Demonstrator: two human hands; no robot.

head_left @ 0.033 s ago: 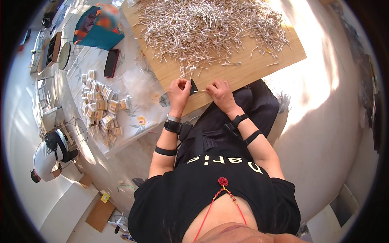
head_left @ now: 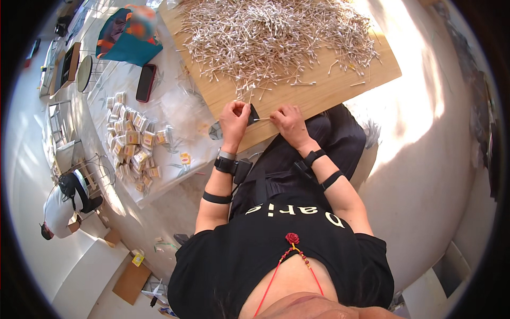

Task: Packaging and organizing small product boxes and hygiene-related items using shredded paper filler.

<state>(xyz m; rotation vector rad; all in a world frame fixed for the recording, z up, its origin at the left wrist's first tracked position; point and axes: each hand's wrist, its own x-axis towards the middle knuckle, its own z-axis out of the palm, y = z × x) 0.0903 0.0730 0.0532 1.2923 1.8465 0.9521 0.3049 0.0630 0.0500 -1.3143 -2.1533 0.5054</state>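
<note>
Both hands work at the near edge of the wooden board (head_left: 340,85): the left hand (head_left: 234,121) is closed round a small dark pouch (head_left: 254,114), and the right hand (head_left: 289,121) pinches one cotton swab (head_left: 261,119), its tip at the pouch's mouth. Beyond them a huge heap of swabs (head_left: 276,37) lies unsorted, so most seems left. Filled small packets (head_left: 133,143) crowd the side table (head_left: 170,175).

Small black pouch (head_left: 254,114): dark, flat, tilted, pinched in left hand (head_left: 235,120) near front edge of wooden tabletop (head_left: 340,85). Single cotton swab (head_left: 261,119): thin white stick, lying roughly level, one end in fingertips of right hand (head_left: 289,122), other end touching pouch. Big loose heap of swabs (head_left: 276,37): white, scattered, farther back on tabletop.
</note>
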